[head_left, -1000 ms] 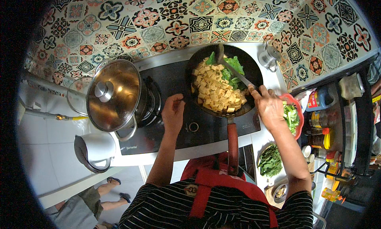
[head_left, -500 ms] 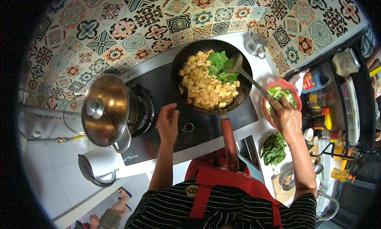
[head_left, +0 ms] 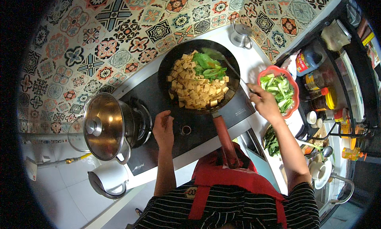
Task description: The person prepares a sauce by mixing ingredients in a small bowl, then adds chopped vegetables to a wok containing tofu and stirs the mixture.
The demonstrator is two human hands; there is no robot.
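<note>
A dark wok (head_left: pixel 162 76) holds many tan cubes of what looks like tofu (head_left: pixel 196 90), with leafy greens (head_left: pixel 209 66) heaped toward its far right. My right hand (head_left: pixel 265 105) grips the handle of a spatula (head_left: pixel 235 71), which slants over the wok's right rim. The spatula's blade is blurred at the wok's far right side, beside the greens. Left of the wok's red handle (head_left: pixel 225 135), my left hand (head_left: pixel 163 127) hovers over the black cooktop (head_left: pixel 152 151). It is empty, with its fingers loosely curled and the thumb apart.
Close beside my right hand is a red scalloped bowl (head_left: pixel 295 92) of chopped pale-green vegetable. Dark leaves (head_left: pixel 272 141) lie below my right forearm. A lidded pot (head_left: pixel 105 127) and a white jug (head_left: pixel 109 177) stand left. A metal pitcher (head_left: pixel 241 35) stands far right; bottles (head_left: pixel 307 62) crowd the rack.
The view has turned. My right hand has drawn off the red bowl to its left side, and the spatula's blade has shifted toward the wok's far rim. My left hand still hovers empty.
</note>
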